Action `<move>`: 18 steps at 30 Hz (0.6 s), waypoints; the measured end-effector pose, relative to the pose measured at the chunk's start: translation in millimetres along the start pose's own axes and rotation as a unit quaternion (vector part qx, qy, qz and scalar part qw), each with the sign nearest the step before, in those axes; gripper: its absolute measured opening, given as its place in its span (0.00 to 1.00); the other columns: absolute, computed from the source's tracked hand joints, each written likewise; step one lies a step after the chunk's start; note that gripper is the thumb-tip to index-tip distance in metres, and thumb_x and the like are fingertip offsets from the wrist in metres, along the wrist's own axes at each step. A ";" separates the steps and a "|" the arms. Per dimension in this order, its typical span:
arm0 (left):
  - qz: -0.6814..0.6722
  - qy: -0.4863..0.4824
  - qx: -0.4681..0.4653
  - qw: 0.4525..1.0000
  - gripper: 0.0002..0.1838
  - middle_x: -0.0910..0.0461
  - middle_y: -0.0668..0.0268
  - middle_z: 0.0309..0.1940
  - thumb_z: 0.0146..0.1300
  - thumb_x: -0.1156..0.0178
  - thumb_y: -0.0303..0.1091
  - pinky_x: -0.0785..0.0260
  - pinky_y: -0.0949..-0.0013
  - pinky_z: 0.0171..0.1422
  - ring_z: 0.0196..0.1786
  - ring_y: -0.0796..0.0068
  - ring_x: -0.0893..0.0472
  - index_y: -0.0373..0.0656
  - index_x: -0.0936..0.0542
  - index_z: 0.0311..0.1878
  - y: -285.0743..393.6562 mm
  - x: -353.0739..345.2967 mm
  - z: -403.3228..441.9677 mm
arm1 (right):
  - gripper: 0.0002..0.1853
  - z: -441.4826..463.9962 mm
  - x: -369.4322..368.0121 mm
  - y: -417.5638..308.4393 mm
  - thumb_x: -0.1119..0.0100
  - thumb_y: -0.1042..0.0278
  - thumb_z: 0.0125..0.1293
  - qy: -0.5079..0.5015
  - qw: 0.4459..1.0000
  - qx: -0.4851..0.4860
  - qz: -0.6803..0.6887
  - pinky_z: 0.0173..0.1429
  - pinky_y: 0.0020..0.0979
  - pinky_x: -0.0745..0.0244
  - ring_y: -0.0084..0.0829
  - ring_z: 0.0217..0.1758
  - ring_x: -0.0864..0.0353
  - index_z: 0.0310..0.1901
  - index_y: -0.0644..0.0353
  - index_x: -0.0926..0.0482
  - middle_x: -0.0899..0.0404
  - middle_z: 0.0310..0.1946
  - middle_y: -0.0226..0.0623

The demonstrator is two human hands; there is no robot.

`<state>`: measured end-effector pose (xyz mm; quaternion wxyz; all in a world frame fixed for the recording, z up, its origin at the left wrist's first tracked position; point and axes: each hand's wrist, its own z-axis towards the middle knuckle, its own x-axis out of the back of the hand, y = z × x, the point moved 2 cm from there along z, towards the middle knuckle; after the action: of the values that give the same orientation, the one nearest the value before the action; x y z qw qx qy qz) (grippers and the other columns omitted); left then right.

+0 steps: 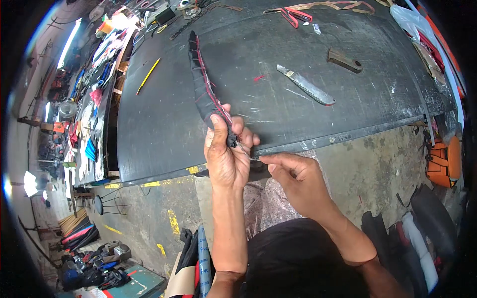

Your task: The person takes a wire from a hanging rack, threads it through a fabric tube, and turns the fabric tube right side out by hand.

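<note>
My left hand (226,149) is closed around the lower end of a long, curved black fabric strip (202,82). Red trim and loose pale fibres run along the strip's right edge, and its narrow tip points away from me over the table. Just right of that grip, my right hand (298,181) pinches thumb and forefinger together near the table's front edge. A thin pale thread (247,150) seems to run from the strip's gathered end to those fingertips. Whether a needle is there is too small to tell.
On the dark table (159,124) lie a yellow pencil (148,76), a utility knife (305,85), a worn flat block (345,60) and red-handled scissors (293,16). Cluttered shelves (102,89) line the left. An orange bag (442,161) sits at the right.
</note>
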<state>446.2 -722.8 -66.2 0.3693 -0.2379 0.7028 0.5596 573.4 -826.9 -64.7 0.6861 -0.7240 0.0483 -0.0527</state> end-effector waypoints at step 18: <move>-0.013 0.002 0.049 0.999 0.16 0.33 0.72 0.24 0.80 0.45 0.47 0.24 0.63 0.42 0.22 0.76 0.32 0.44 0.22 0.53 -9.7 11.0 11.1 | 0.11 9.5 -13.7 14.7 0.44 0.77 0.75 0.034 0.999 -0.002 0.030 0.37 0.22 0.31 0.13 0.33 0.28 0.51 0.68 0.14 0.19 0.33 0.26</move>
<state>449.4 -713.7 -81.9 0.3860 -0.2296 0.7268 0.5196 561.3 -816.4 -80.1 0.6839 -0.7212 0.0936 -0.0570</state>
